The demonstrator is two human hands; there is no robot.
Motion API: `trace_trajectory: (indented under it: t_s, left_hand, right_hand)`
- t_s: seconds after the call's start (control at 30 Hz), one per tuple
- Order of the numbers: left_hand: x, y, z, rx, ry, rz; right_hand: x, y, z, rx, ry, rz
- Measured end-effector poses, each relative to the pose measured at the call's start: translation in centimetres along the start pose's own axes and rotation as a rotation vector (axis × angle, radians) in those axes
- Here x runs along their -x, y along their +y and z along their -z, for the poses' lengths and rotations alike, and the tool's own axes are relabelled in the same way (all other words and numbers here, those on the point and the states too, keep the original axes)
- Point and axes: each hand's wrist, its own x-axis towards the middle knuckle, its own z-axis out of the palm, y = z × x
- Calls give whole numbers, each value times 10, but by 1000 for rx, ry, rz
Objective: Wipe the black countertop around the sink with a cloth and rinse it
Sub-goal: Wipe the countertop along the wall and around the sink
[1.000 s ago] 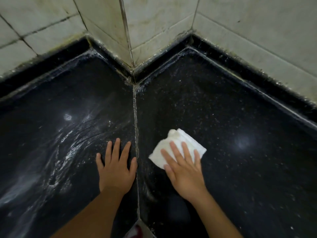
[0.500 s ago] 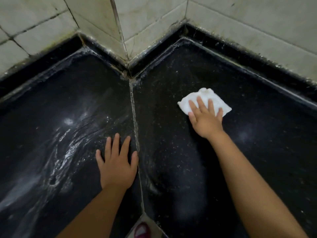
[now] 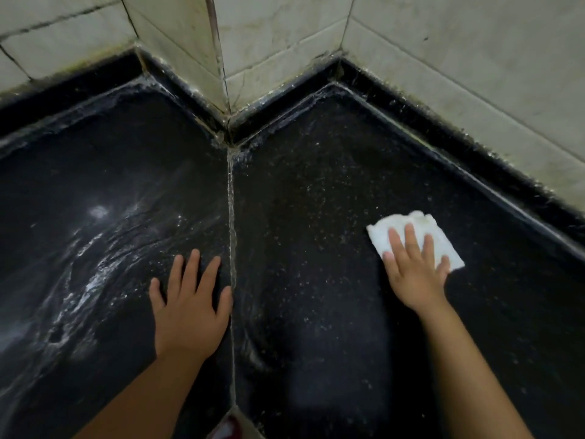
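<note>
The black countertop (image 3: 316, 248) fills the view, two slabs meeting at a pale seam (image 3: 232, 248) that runs to a protruding wall corner. My right hand (image 3: 414, 274) presses flat, fingers straight, on a folded white cloth (image 3: 418, 226) on the right slab, close to the raised black edge by the wall. My left hand (image 3: 190, 305) rests flat with spread fingers on the left slab, its thumb at the seam. White wet streaks (image 3: 79, 264) swirl across the left slab. No sink is in view.
Tiled walls (image 3: 285, 42) with dirty grout rise behind the counter, and a black upstand (image 3: 474, 147) runs along their base. At the bottom edge, below the seam, a small red and white object (image 3: 228, 429) shows past the counter's front.
My right hand has slid the cloth from near the seam out to the right, towards the wall edge. My left hand has stayed in place.
</note>
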Motion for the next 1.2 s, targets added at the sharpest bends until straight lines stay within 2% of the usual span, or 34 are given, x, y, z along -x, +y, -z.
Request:
trace_trajectory:
  t_s: [0.13,0.23,0.3,0.4,0.47,0.53,0.67,0.73,0.83,1.0,1.2]
  left_hand:
    - [-1,2,1,-16,-13,10]
    - [1,2,2,-27,-25,6]
    - [0,1,2,-29,-21,2]
    - [0,3,3,-20,-11,-4]
    - [2,4,3,-26,-33,-2]
    - [2,6,9,-43,-76,5]
    - [-9,6,31,-204,-174,-31]
    - [-15,5,38,-199,-116,-58]
    - [-33,11,41,-65,19,-88]
    - [-86,44,28,-31,46,-171]
    - [-118,56,4,-111,32,-205]
  right_hand:
    - [-50,-55,10,-18,-37,83]
    - [-42,-84,0,26,-50,220]
    - [-18,-87,-16,77,-38,337]
    - [31,-53,-37,206,6,501]
    - [54,-15,-40,234,-51,449]
    - [58,23,-25,243,-85,319]
    - [21,68,11,65,3,3]
    - [-6,66,24,25,28,-71]
    - [-45,59,35,22,1,-119]
    - [-92,32,47,-16,-3,-153]
    - [-141,-18,57,-12,16,-83]
